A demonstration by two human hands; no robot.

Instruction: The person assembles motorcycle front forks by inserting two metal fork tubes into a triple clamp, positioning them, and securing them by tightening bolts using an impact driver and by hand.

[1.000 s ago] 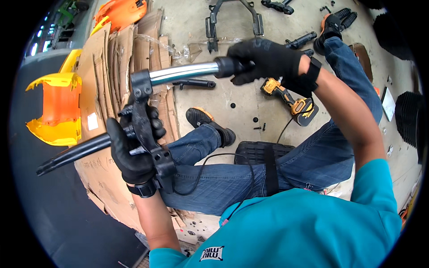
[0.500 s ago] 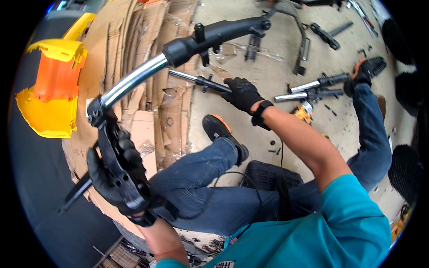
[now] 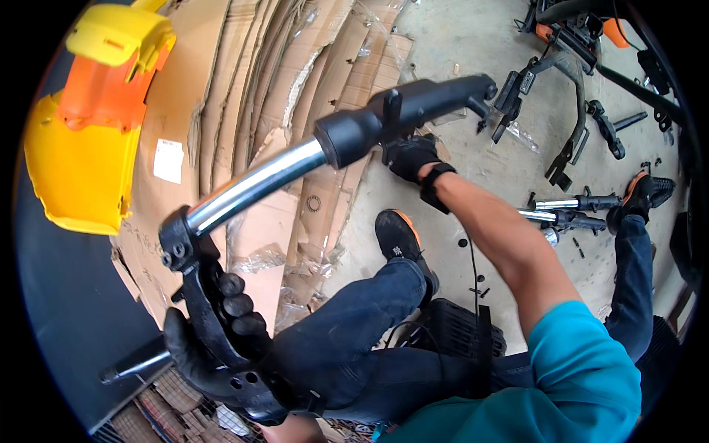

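My left hand (image 3: 240, 306), in a black glove, is wrapped round a black fork clamp (image 3: 198, 284) at the lower left. One fork leg (image 3: 351, 138), with a chrome tube and a black lower casing, is fixed in the clamp and slants up to the right. From the clamp's other side a dark stem (image 3: 140, 362) sticks out to the left. My gloved right hand (image 3: 412, 159) is closed behind the casing of that leg. The second fork leg, seen in its grip in the earlier frame, is hidden behind the first one now.
Flattened cardboard (image 3: 255, 244) covers the floor at left, with yellow and orange plastic panels (image 3: 81, 177) beside it. Two fork legs (image 3: 569, 220) lie near my foot on the right. A black metal frame (image 3: 572, 74) stands at the far right. A black crate (image 3: 461, 328) is between my legs.
The view has shifted left, so things appear further right and lower. My right hand has come behind the clamped fork leg, and the leg it held has gone out of sight there.
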